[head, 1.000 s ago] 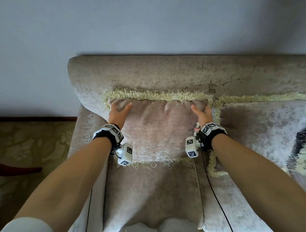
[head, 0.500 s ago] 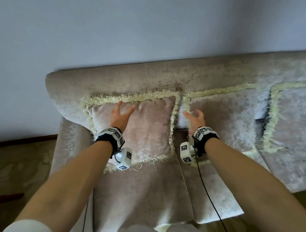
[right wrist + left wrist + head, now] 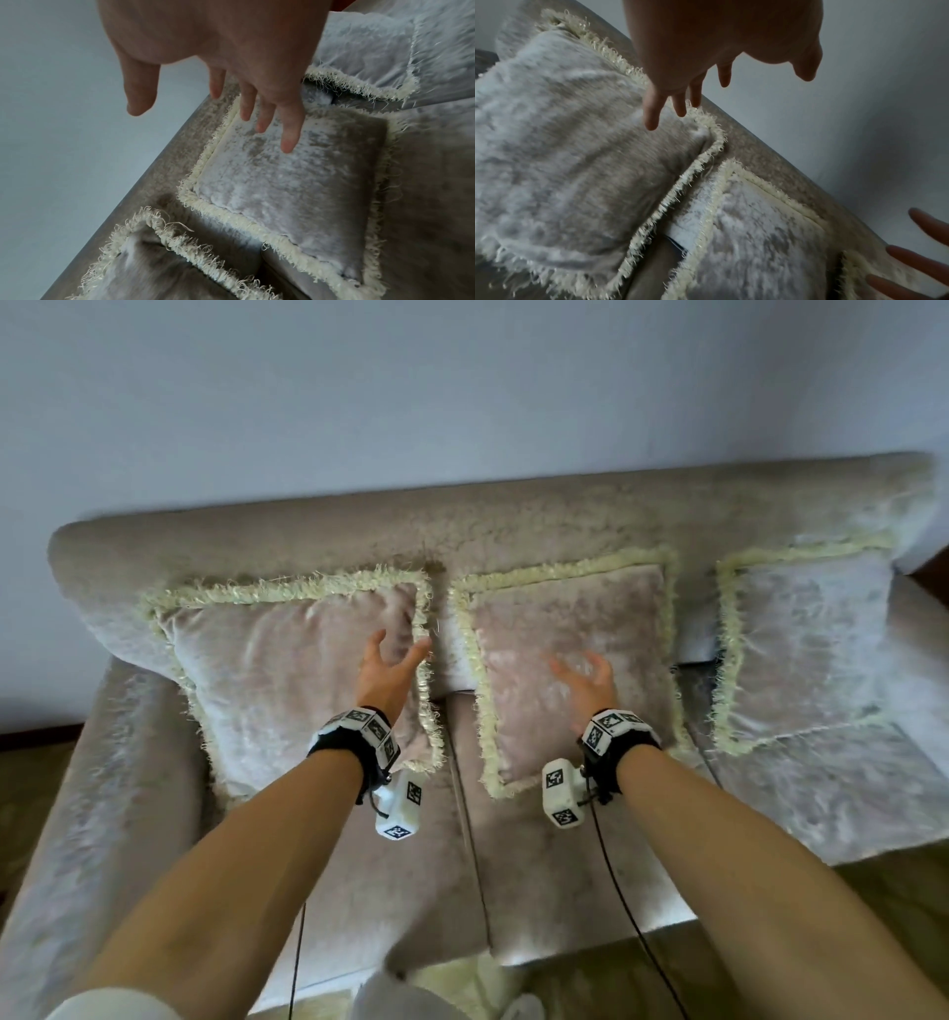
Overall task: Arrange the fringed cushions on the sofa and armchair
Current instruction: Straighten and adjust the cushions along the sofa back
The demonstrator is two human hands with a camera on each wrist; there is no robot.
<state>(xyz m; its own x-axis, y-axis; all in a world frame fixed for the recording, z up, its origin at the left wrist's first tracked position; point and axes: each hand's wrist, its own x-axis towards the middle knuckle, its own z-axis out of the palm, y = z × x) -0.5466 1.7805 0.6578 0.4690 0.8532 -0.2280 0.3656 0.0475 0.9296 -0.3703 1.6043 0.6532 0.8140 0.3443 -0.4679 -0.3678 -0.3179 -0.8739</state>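
Upright against the sofa [image 3: 308,526] backrest lean three cushions [image 3: 287,670]; both hands [image 3: 385,672] spread, empty.

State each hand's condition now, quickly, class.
Left hand: open, holding nothing, over the left fringed cushion.
Right hand: open, holding nothing, over the middle fringed cushion.

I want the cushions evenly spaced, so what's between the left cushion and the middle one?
Nothing loose: between the left cushion and middle cushion only the sofa backrest shows, in the head view.
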